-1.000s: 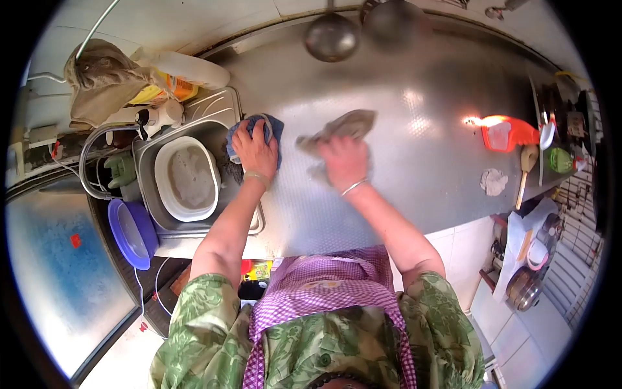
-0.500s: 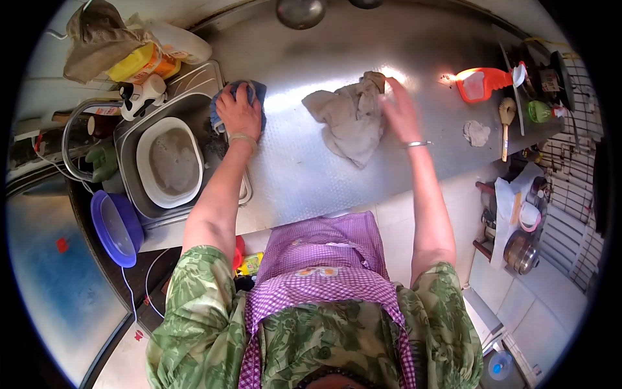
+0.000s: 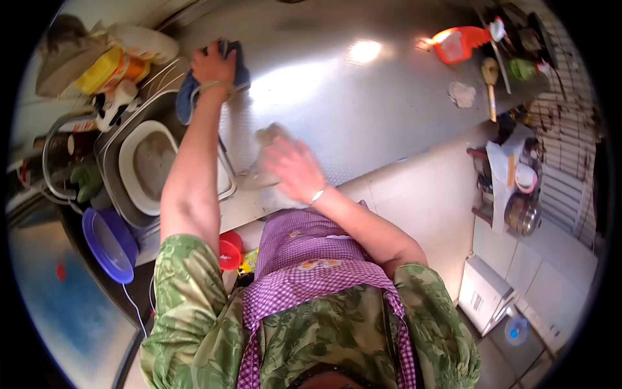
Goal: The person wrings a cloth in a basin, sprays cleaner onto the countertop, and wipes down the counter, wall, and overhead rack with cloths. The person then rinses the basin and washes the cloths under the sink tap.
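Observation:
My left hand [image 3: 211, 65] grips a dark blue cloth [image 3: 239, 70] on the metal counter, beside the sink's far right corner. Part of that cloth hangs toward the sink. Near the counter's front edge, my right hand [image 3: 295, 170] is on a grey-beige cloth [image 3: 257, 177], with the fingers over it. Motion blurs both this hand and its cloth, and the hand hides part of the fabric.
Left of my arm, a white basin [image 3: 129, 170] with cloudy water sits in the sink [image 3: 111, 146]. A purple basin [image 3: 126, 256] stands at the front left. At the counter's right are an orange scoop [image 3: 457, 45], a crumpled pale rag [image 3: 461, 95] and a wooden-handled brush [image 3: 491, 87].
My right hand has swept the grey-beige cloth left and toward me, to the counter's front edge. My left hand and the blue cloth have shifted a little away. The view has tilted slightly.

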{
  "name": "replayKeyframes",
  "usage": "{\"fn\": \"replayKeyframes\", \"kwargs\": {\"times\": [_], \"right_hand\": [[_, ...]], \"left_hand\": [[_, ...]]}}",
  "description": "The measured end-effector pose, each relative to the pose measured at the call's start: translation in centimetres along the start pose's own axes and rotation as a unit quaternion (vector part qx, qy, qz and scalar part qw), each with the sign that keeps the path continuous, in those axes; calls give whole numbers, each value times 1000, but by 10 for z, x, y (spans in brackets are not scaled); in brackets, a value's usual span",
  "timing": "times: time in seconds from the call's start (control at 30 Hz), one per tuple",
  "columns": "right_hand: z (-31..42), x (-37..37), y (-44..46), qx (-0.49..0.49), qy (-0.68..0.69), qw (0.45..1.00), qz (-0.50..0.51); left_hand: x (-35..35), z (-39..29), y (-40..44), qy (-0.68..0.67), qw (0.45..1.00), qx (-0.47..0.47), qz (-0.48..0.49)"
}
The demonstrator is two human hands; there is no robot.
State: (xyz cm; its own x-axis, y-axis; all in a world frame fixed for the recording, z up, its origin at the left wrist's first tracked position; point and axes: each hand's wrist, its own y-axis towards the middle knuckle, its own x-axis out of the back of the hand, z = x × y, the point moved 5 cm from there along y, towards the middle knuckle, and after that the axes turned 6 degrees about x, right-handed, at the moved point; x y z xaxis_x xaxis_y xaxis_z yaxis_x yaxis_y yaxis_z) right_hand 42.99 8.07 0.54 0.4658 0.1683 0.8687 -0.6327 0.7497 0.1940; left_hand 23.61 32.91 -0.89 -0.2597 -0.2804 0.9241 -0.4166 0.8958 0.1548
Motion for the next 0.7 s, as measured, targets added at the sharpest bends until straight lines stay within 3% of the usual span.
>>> {"fn": "replayKeyframes", "kwargs": {"times": [0.1, 0.17, 0.23, 0.37, 0.43, 0.53, 0.6, 0.7], "right_hand": [[-92, 45, -55, -168, -56, 980, -94], [-152, 91, -92, -298, -137, 940, -96], [-204, 125, -118, -366, -176, 908, -105], [-277, 131, -142, -444, -209, 858, -150], [-310, 130, -144, -487, -210, 831, -166], [-322, 147, -115, -535, -209, 795, -195], [-259, 181, -77, -480, -220, 840, -125], [-268, 164, -89, -375, -155, 910, -81]], "left_hand": [[8, 8, -12, -3, 998, -52, 24], [23, 16, -30, -98, 980, -152, -85], [55, 10, -65, -73, 986, -112, -103], [84, 14, -128, -133, 967, -211, -57], [87, 23, -157, -117, 975, -184, -33], [87, 10, -180, -130, 977, -163, 45], [77, -18, -187, -152, 971, -160, 93], [48, -84, -192, -118, 966, -202, 111]]}}
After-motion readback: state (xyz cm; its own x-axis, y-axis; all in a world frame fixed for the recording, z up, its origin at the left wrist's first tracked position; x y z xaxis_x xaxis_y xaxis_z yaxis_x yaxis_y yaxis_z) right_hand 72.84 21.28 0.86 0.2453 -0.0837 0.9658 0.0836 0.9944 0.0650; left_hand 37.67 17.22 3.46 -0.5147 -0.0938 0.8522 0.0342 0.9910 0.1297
